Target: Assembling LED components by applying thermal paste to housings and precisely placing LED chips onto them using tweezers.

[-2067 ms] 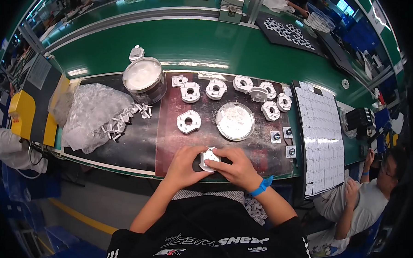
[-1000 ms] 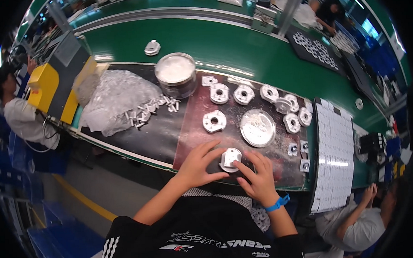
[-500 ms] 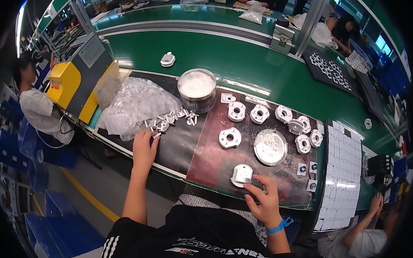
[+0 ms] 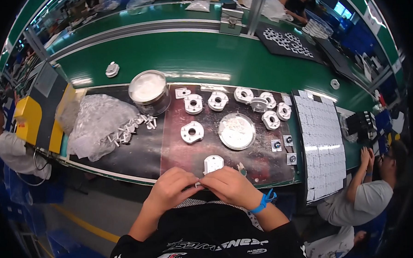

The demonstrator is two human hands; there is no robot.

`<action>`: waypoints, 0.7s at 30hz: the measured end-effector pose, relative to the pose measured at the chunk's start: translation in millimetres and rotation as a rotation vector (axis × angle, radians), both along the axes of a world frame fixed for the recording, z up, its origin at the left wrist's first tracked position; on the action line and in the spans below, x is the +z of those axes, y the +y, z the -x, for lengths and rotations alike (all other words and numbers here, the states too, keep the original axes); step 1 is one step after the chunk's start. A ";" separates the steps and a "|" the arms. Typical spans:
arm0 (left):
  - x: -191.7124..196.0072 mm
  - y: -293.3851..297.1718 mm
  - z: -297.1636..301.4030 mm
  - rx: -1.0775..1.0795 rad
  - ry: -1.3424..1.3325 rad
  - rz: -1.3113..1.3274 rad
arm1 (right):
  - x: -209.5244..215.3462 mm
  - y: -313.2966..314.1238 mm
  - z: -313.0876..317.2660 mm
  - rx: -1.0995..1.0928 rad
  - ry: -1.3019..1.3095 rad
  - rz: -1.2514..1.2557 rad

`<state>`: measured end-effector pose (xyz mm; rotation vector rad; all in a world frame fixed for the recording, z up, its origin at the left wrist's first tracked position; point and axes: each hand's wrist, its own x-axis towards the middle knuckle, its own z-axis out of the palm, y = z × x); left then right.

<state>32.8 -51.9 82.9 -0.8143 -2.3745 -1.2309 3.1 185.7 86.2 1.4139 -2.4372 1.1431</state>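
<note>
My left hand (image 4: pixel 173 187) and my right hand (image 4: pixel 231 185) meet at the front edge of the bench, fingertips pinched together. A small white pin-like part (image 4: pixel 198 184) shows between them, mostly hidden by the fingers. Just beyond my right fingers lies a white plastic housing (image 4: pixel 213 163), its near side covered by that hand. Loose white pins of the same look (image 4: pixel 124 135) lie in a pile at the left, spilling from a clear plastic bag (image 4: pixel 102 119) full of parts.
Several white ring-shaped housings (image 4: pixel 192 132) stand on the reddish mat around a round clear dish (image 4: pixel 237 131) of small pieces. Behind the pins is a clear tub (image 4: pixel 149 90) with white contents. Paper sheets (image 4: pixel 318 142) lie at right; a yellow-grey machine (image 4: pixel 37 108) stands left.
My left hand has left the pin pile and come right, meeting my right hand. My right hand has shifted from the housing's right side to its near side. The view has turned rightward.
</note>
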 end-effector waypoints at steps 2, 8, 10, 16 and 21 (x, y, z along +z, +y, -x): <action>-3.2 6.3 3.4 -0.022 -0.002 -0.003 | 4.6 7.4 5.2 0.005 0.029 -0.022; -24.2 24.6 11.6 -0.074 -0.028 -0.030 | 3.8 21.6 14.7 0.041 0.042 -0.061; -32.5 27.6 12.9 -0.072 -0.067 -0.035 | 4.0 27.1 21.7 0.048 0.065 -0.078; -48.8 43.8 23.5 0.122 -0.151 -0.109 | -12.0 42.8 76.0 -0.377 0.073 0.017; -64.1 48.0 29.5 0.029 -0.282 -0.033 | -33.5 42.4 117.3 -0.524 0.078 -0.013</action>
